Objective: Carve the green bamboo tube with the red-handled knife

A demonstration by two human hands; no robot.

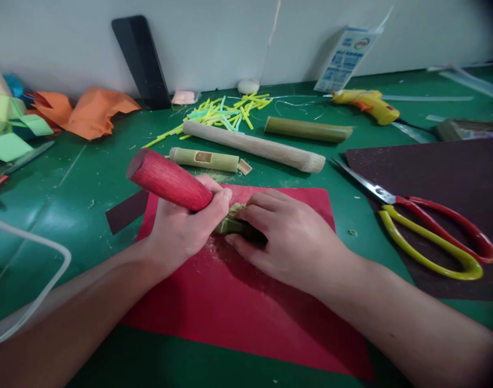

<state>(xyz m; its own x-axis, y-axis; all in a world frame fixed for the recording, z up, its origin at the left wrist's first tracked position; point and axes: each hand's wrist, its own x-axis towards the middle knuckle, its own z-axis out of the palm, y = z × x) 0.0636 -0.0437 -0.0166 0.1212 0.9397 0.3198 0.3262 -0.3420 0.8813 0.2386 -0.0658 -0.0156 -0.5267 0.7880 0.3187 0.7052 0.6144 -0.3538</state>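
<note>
My left hand (185, 226) is wrapped round the thick red wooden handle (169, 180) of a tool; the handle tilts up to the left, and its working end is hidden. Close beside it, my right hand (289, 237) grips a short green bamboo piece (230, 225), mostly covered by the fingers. Pale shavings (236, 208) lie on top of the bamboo. Both hands are over a red sheet (246, 318) dusted with fine crumbs. Behind them lies a bamboo tube (224, 161) with a rectangular opening, and a small cut chip (244, 166) at its end.
A pale wooden stick (254, 144), another bamboo tube (307, 130) and yellow-green strips (246, 113) lie behind. Scissors (428, 226) rest on a dark sheet (432, 167) at right. A yellow glue gun (368, 105) is farther back. Orange paper (95, 113) and a leaning black phone-like slab (143, 64) are left.
</note>
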